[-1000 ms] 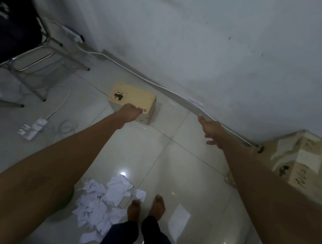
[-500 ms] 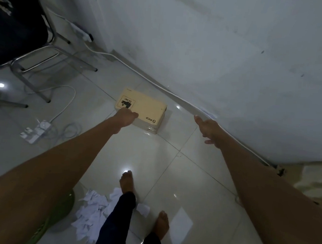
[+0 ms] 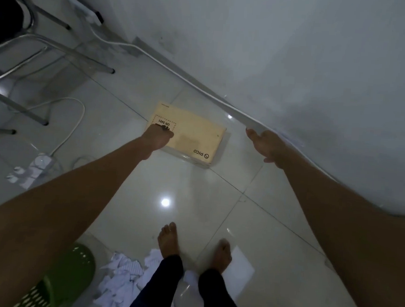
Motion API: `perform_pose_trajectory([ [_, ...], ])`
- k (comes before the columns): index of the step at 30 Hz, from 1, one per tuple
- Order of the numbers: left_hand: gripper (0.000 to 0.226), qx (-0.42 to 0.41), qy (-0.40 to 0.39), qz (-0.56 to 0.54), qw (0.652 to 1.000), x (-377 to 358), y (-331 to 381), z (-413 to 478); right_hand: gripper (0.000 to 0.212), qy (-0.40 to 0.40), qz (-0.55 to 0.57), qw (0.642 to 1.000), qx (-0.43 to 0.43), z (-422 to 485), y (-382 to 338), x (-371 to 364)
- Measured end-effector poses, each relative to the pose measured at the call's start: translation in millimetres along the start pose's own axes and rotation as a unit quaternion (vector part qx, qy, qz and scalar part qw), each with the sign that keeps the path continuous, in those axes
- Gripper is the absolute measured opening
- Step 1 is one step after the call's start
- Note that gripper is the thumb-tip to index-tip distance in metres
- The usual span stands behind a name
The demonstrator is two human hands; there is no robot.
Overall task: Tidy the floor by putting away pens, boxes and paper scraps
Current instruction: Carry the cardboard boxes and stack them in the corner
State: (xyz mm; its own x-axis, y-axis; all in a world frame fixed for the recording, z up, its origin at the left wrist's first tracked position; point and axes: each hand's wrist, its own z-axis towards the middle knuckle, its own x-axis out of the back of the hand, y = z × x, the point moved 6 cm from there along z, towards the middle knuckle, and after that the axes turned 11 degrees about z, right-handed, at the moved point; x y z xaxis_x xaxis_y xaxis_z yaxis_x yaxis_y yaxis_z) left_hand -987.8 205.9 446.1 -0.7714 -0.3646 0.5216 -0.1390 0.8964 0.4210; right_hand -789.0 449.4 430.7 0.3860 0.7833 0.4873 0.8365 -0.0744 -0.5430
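Cardboard box (image 3: 193,133), tan, marked "PICO" and "UN 3481", lies flat on the tiled floor (image 3: 191,227) at centre, close to the wall (image 3: 299,52) but not touching it.

Far left: a black chair (image 3: 5,7) on chrome legs. Below it, a white power strip (image 3: 35,168) lies on the tiles.

Lower left: a green slatted basket (image 3: 68,271) stands partly out of view. Just to its right, a heap of torn white paper scraps (image 3: 120,282) lies on the floor, reaching the person's left foot (image 3: 169,241).

Left hand (image 3: 157,137): extended over the box's near left corner, fingers lying across the printed label. Whether it grips or only touches the box cannot be determined.

Both feet are bare and planted on the tiles below the box, well apart from it. A flat white sheet (image 3: 241,264) lies partly under the right foot (image 3: 223,255).

Right hand (image 3: 266,146): spread, thumb out, holding nothing, suspended beside the box's right end and clear of it. The two hands are well apart, with the box between them.

A white cable (image 3: 201,91) runs along the foot of the wall, passing behind the right hand.
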Motion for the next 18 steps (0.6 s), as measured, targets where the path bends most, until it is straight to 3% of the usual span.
perform_pose_trajectory([
  [2,0.006,0.015,0.012,-0.019,1.0,-7,-9,27,0.088,0.006,-0.016,1.0,0.012,33,3,-11],
  [4,0.007,0.022,0.023,-0.033,0.999,-15,-21,63,0.102,0.011,-0.028,0.999,0.031,64,3,-26],
  [6,0.034,0.031,0.03,-0.042,0.998,-24,-31,94,0.129,0.004,-0.035,0.998,0.049,88,4,-40],
  [7,0.047,0.043,0.039,-0.043,0.997,-28,-37,108,0.127,0.002,-0.042,0.997,0.058,103,6,-50],
  [10,0.074,0.081,0.057,-0.05,0.994,-43,-56,135,0.094,-0.035,-0.072,0.994,0.071,128,6,-82],
  [13,0.082,0.096,0.072,-0.032,0.992,-58,-71,157,0.09,-0.082,-0.072,0.991,0.08,153,6,-117],
  [18,0.083,0.055,0.084,0.011,0.995,-75,-87,185,0.092,-0.088,-0.131,0.981,0.11,183,14,-155],
])
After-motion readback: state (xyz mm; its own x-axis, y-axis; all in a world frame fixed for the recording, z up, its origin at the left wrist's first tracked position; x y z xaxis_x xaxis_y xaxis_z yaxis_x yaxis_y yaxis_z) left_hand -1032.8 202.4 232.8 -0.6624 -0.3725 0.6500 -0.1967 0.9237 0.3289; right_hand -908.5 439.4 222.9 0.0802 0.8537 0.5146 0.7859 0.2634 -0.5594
